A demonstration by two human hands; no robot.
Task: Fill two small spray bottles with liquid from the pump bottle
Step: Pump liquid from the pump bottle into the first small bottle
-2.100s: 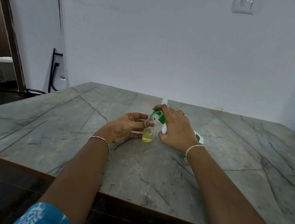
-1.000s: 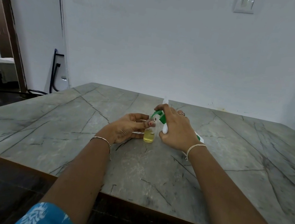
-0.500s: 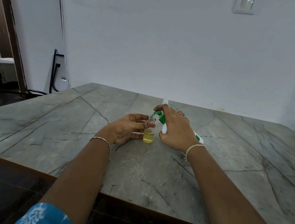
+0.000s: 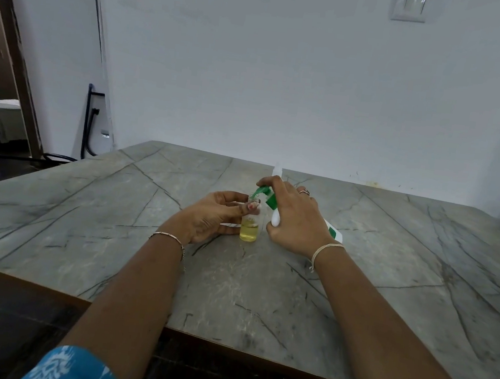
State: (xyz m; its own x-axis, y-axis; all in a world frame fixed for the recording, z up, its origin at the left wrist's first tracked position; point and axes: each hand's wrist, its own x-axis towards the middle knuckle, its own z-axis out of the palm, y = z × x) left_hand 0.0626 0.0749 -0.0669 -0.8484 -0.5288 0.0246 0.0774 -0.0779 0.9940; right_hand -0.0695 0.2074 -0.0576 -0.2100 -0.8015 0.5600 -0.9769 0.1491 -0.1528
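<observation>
The left hand (image 4: 211, 216) is pinching the neck of a small spray bottle (image 4: 249, 231) between thumb and fingertips, keeping it upright on the grey veined worktop (image 4: 112, 236) near the middle. The little clear bottle is standing uncapped and is holding yellow liquid in its lower part. Just beside it, the right hand (image 4: 296, 222) is wrapping round the white pump bottle (image 4: 275, 218), which is leaning toward the small bottle, its base showing past the wrist. The forefinger is lying along the green pump head (image 4: 269, 199), whose spout is sitting right over the small bottle's mouth. A thin white tip (image 4: 277, 171) is poking up behind the right hand; what it belongs to cannot be told. Both wrists are wearing slim bracelets, and a switch plate (image 4: 409, 5) is showing on the wall.
</observation>
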